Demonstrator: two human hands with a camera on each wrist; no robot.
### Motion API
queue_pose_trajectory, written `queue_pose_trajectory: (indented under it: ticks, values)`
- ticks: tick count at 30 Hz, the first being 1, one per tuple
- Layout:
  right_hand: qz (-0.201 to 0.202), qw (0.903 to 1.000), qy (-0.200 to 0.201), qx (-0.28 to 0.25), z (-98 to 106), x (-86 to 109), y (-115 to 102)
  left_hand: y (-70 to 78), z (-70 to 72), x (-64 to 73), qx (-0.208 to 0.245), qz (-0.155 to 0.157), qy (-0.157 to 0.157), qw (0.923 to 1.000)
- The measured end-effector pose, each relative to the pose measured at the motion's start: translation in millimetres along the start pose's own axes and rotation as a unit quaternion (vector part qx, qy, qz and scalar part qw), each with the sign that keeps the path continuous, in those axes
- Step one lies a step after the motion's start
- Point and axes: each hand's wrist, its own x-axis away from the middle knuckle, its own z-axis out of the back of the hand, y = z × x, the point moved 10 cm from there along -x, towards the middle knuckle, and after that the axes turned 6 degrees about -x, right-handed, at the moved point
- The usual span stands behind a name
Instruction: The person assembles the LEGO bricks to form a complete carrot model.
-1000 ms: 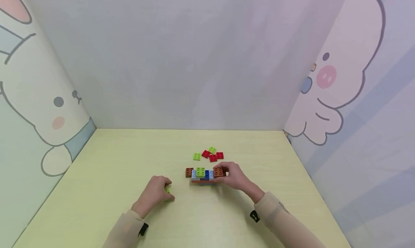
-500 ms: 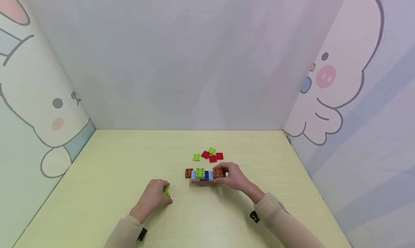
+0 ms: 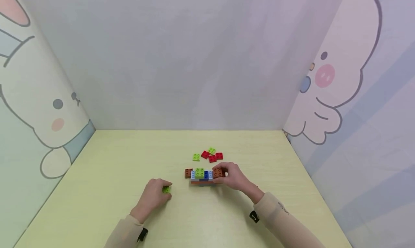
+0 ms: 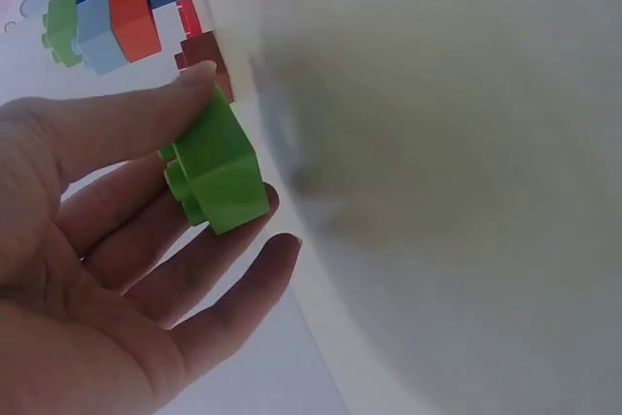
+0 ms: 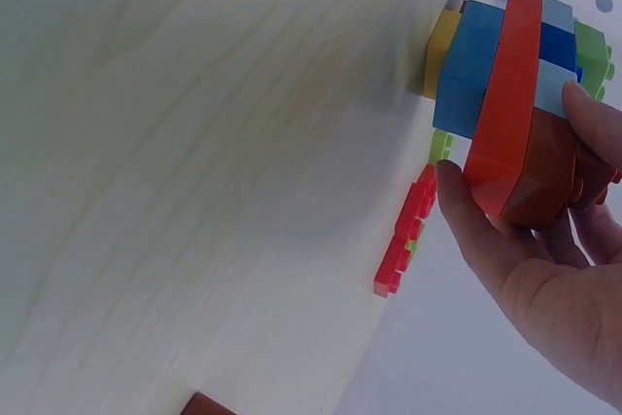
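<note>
Your right grip [image 3: 235, 176] holds the multicoloured brick stack [image 3: 206, 176] by its right end, thumb and fingers around a brown brick [image 5: 540, 170]; your left grip [image 3: 152, 194] pinches a green brick [image 4: 225, 164] between thumb and fingers, to the left of the stack and nearer to you; a loose brown brick [image 3: 188, 173] sits just beside the stack's left end; beyond the stack, three red bricks [image 3: 212, 158] and two lime bricks [image 3: 196, 157] lie on the surface [image 3: 129, 154].
</note>
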Motion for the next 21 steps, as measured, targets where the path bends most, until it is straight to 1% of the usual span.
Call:
queue_pose_trajectory:
  ticks: [6, 13, 21]
  values:
    - [0.001, 1.0, 0.003, -0.002, 0.1, 1.1, -2.3, 18.0, 13.4, -12.8, 0.02, -0.013, 0.025, 0.9994]
    - [-0.001, 1.0, 0.001, -0.005, -0.4, 1.5, -3.1, 44.1, 27.5, -25.5, 0.036, -0.051, 0.05, 0.9968]
    - [-0.001, 1.0, 0.004, -0.009, 0.3, 1.8, -3.6, 68.6, 33.1, -37.8, 0.057, -0.071, 0.05, 0.9946]
